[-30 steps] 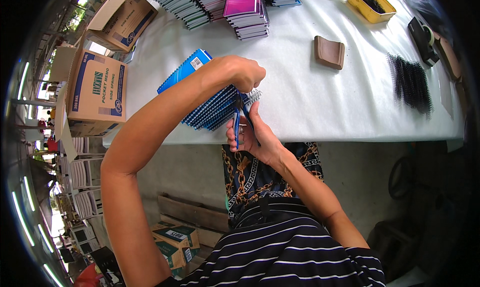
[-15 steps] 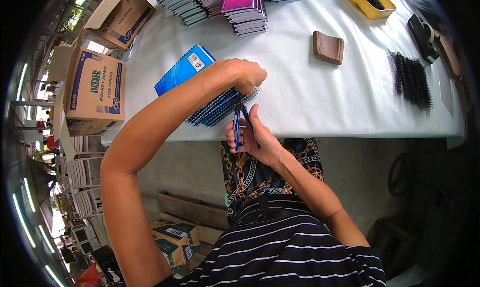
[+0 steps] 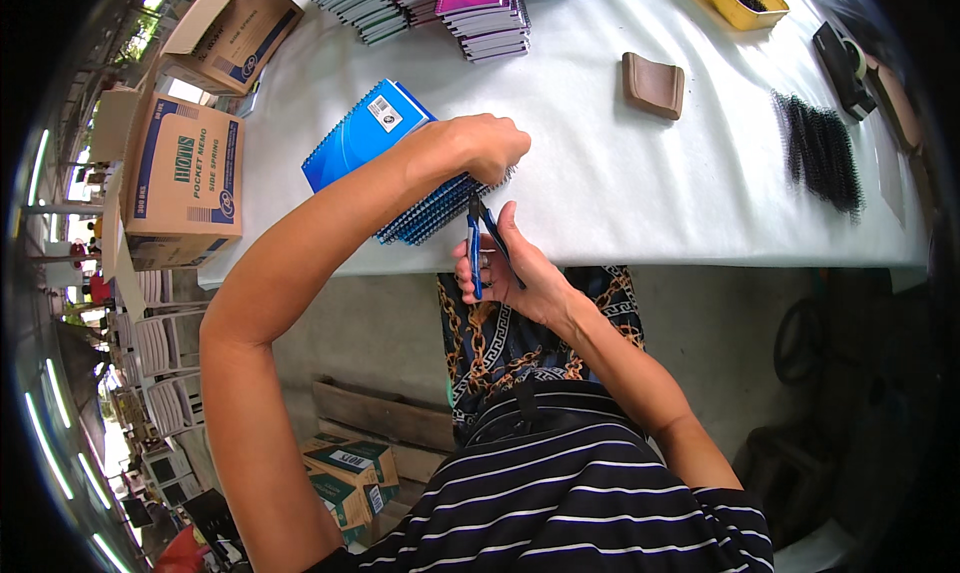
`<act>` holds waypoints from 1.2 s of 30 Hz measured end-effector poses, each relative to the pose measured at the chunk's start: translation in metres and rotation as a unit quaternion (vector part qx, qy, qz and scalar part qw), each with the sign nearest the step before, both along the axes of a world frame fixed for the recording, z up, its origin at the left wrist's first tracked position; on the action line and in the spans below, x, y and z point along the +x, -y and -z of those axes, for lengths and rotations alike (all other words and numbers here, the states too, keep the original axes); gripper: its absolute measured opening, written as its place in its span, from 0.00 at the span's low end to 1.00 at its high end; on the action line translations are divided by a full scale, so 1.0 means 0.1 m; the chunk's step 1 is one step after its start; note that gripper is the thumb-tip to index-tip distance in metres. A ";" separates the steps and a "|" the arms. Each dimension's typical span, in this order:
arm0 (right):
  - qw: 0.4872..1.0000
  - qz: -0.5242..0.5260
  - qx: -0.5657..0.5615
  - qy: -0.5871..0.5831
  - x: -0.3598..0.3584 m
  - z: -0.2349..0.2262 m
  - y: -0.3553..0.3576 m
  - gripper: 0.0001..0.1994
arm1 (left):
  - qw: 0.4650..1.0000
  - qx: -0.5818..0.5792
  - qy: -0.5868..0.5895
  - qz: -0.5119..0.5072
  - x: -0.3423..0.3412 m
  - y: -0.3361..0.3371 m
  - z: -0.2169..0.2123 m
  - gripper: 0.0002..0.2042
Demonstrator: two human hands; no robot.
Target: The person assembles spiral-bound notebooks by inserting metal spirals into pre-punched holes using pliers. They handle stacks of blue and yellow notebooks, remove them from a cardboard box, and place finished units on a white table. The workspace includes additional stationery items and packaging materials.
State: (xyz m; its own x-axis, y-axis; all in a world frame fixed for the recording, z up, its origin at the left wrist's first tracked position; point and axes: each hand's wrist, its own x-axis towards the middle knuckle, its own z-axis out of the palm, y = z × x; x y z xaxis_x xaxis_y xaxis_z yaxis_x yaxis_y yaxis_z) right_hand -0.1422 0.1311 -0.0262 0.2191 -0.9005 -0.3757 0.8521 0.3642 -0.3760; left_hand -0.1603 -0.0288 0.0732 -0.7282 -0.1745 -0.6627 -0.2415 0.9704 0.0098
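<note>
My left hand [image 3: 492, 149] reaches across a stack of blue spiral-bound notebooks [image 3: 352, 143] near the table's front edge. Its fingers are curled closed over the right end of the stack; what they grip is hidden under the hand. Black and blue wire coils [image 3: 430, 211] show along the notebooks' near side, below my forearm. In my right hand [image 3: 525, 278] is a pair of cutting pliers [image 3: 475, 258] with blue handles. The handles are spread apart, and the jaws point up at the coil ends just below my left hand.
Several stacks of notebooks [image 3: 485, 23] stand at the back. Cardboard boxes [image 3: 185, 178] sit at the left. A brown curved block [image 3: 653, 85], loose black coils [image 3: 818, 156], a yellow tray [image 3: 738, 1] and a black tape dispenser [image 3: 843, 71] lie toward the right.
The view has shifted slightly, so the table and its things sit a little higher and further left. Both hands and the pliers keep nearly the same pose.
</note>
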 end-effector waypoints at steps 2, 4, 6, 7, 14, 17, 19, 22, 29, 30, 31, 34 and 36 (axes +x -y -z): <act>1.000 -0.006 -0.007 0.006 -0.03 0.04 0.01 0.40 | 1.000 -0.009 0.019 -0.004 -0.05 -0.02 -0.02 0.21; 1.000 -0.006 -0.008 0.009 -0.04 0.04 0.02 0.40 | 1.000 0.001 0.006 -0.023 -0.03 -0.01 0.00 0.22; 1.000 -0.006 -0.007 0.007 -0.03 0.03 0.01 0.40 | 1.000 0.004 -0.004 -0.027 -0.01 0.01 0.02 0.23; 1.000 -0.006 -0.007 0.006 -0.02 0.03 0.01 0.40 | 1.000 0.003 -0.007 -0.022 -0.01 0.02 0.02 0.23; 0.999 0.019 -0.007 -0.035 0.00 0.02 0.02 0.40 | 1.000 0.003 -0.010 -0.015 -0.01 0.02 0.00 0.21; 0.999 0.012 -0.005 -0.029 0.00 0.00 0.00 0.40 | 0.999 0.004 -0.036 -0.008 0.02 0.02 0.02 0.19; 1.000 0.006 -0.003 -0.022 -0.01 0.00 0.00 0.39 | 0.999 0.003 -0.038 -0.004 0.03 0.04 0.02 0.18; 1.000 0.001 -0.004 -0.012 -0.02 0.02 0.00 0.39 | 0.999 0.005 -0.040 -0.005 0.03 0.04 0.03 0.17; 1.000 0.010 0.001 -0.027 -0.01 0.00 0.03 0.38 | 1.000 -0.004 -0.027 -0.010 0.00 0.02 -0.02 0.17; 1.000 0.010 0.000 -0.027 -0.03 -0.01 0.04 0.38 | 1.000 -0.004 -0.019 -0.013 -0.01 0.03 -0.02 0.17; 1.000 0.010 -0.001 -0.028 -0.04 -0.01 0.04 0.38 | 1.000 -0.004 -0.011 -0.017 -0.02 0.04 -0.02 0.18; 0.999 0.001 -0.012 -0.036 -0.03 -0.01 0.03 0.39 | 1.000 -0.009 -0.006 -0.022 -0.03 0.07 0.03 0.20; 0.999 0.013 -0.012 -0.032 -0.04 0.00 0.04 0.39 | 1.000 -0.008 -0.006 -0.020 -0.04 0.06 0.03 0.21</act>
State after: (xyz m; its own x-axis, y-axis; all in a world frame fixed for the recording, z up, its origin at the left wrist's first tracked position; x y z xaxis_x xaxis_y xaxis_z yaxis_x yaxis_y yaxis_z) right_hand -0.1462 0.1266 -0.0265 0.1717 -0.9144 -0.3666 0.8348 0.3327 -0.4387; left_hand -0.1647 -0.0353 0.0700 -0.7290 -0.2142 -0.6501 -0.2800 0.9600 -0.0023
